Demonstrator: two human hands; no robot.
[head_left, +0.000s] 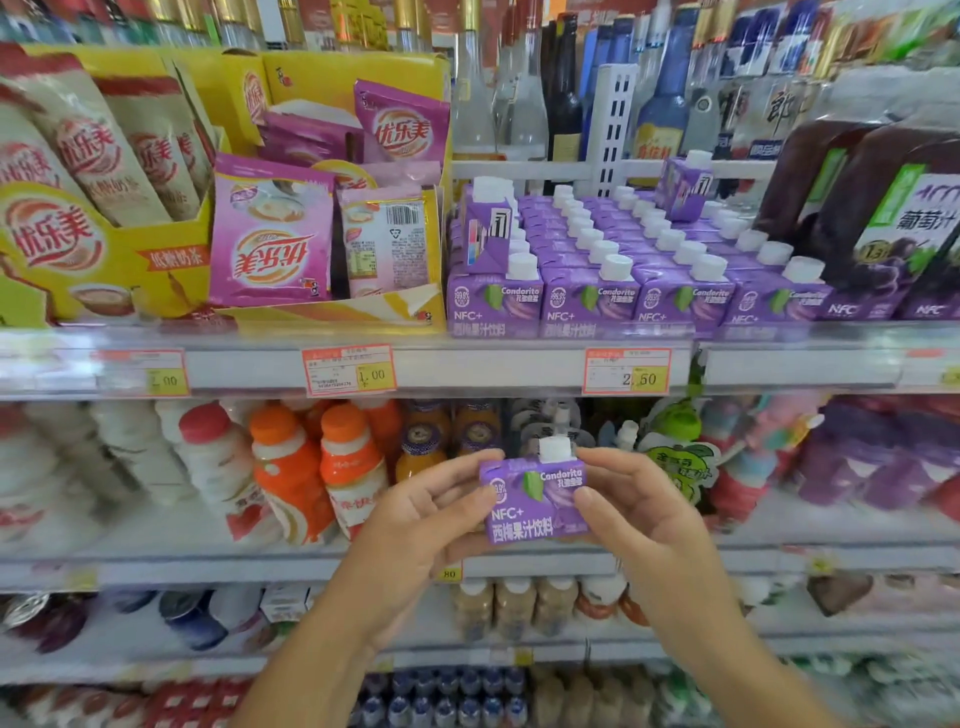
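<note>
A small purple juice carton (535, 499) with a white cap is held upright in front of the shelves, its printed front facing me. My left hand (426, 519) grips its left side, thumb on the front and fingers behind. My right hand (628, 509) grips its right side the same way. On the upper shelf stand several rows of identical purple cartons (597, 270); one more carton (683, 184) sits on top of the back rows.
Yellow display boxes with pink and beige milk-tea sachets (270, 244) stand left of the cartons. Dark grape juice bottles (883, 218) stand at the right. Price tags (626, 371) line the shelf edge. Orange-capped bottles (317, 467) and other drinks fill the lower shelves; glass bottles stand behind.
</note>
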